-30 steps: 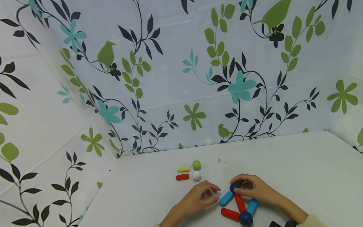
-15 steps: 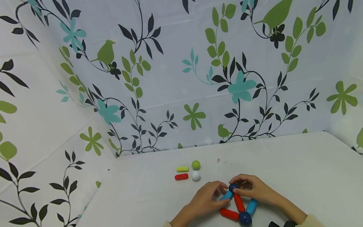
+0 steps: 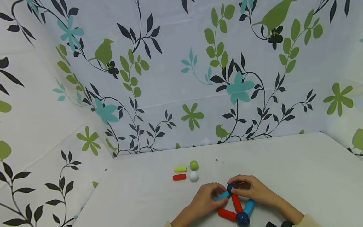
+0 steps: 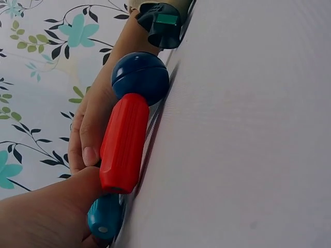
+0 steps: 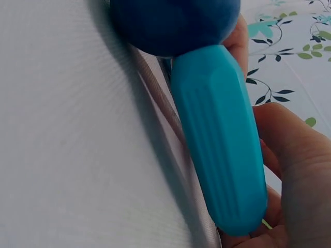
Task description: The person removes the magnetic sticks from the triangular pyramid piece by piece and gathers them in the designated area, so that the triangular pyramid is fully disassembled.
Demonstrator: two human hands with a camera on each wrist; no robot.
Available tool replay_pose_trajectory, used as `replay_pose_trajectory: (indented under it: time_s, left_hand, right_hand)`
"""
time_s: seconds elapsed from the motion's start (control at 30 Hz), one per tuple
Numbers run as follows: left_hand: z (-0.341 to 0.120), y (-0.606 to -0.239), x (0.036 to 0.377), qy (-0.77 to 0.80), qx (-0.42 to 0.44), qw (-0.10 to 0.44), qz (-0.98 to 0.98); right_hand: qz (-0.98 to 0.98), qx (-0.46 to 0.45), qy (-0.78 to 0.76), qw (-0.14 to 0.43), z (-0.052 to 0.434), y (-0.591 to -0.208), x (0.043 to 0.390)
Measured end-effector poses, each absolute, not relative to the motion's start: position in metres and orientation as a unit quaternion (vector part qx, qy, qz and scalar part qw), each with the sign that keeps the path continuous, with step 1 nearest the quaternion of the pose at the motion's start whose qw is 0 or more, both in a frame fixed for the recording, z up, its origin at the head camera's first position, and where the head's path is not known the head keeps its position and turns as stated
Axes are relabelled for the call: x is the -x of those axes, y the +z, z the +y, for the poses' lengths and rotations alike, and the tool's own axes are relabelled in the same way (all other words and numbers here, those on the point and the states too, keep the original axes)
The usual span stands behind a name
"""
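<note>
My left hand point(image 3: 205, 200) pinches a light blue rod point(image 3: 222, 196) between thumb and fingers, its far end against a dark blue ball point(image 3: 231, 188). That ball is held by my right hand point(image 3: 250, 189), thumb on the near side and fingers behind. From it a red rod point(image 3: 237, 203) runs down to a second dark blue ball point(image 3: 242, 218). Another red rod point(image 3: 227, 214) sticks out left from this lower ball, and a second light blue rod point(image 3: 249, 207) out to its upper right. In the left wrist view, the light blue rod's end point(image 4: 105, 219) shows beside my thumb.
Farther back on the white table point(image 3: 136, 186) lie a yellow-green rod point(image 3: 180, 169), a red rod point(image 3: 179, 177), a green ball point(image 3: 194, 165) and a white ball point(image 3: 193, 176). A patterned cloth point(image 3: 167, 78) hangs behind the table. A black wrist device point(image 3: 286, 224) shows at the right sleeve.
My left hand has moved right and taken hold of the light blue rod, which is turned flatter now. My right hand keeps its hold on the upper ball.
</note>
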State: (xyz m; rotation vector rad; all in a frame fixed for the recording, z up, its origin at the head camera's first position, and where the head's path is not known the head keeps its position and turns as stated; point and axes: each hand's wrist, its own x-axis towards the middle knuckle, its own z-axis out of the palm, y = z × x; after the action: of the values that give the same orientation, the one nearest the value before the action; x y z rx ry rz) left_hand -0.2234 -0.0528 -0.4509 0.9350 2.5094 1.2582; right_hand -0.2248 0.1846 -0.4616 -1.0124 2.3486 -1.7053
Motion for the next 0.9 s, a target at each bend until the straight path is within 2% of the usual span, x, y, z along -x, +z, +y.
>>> replay_pose_trajectory:
  time_s: [0.2,0.53,0.9]
  left_hand:
    - [-0.056,-0.450,0.226,0.425,-0.350,0.111,0.827]
    - [-0.060,-0.450,0.225,0.428,-0.349,0.136,0.822]
    - [-0.074,-0.448,0.221,0.406,-0.372,0.094,0.830]
  right_hand:
    - [0.766,0.332,-0.550,0.030,0.185,-0.461,0.226]
    - [0.759,0.328,-0.561,0.043,0.184,-0.464,0.224]
    - [0.770,0.315,-0.553,0.050,0.186,-0.463,0.225]
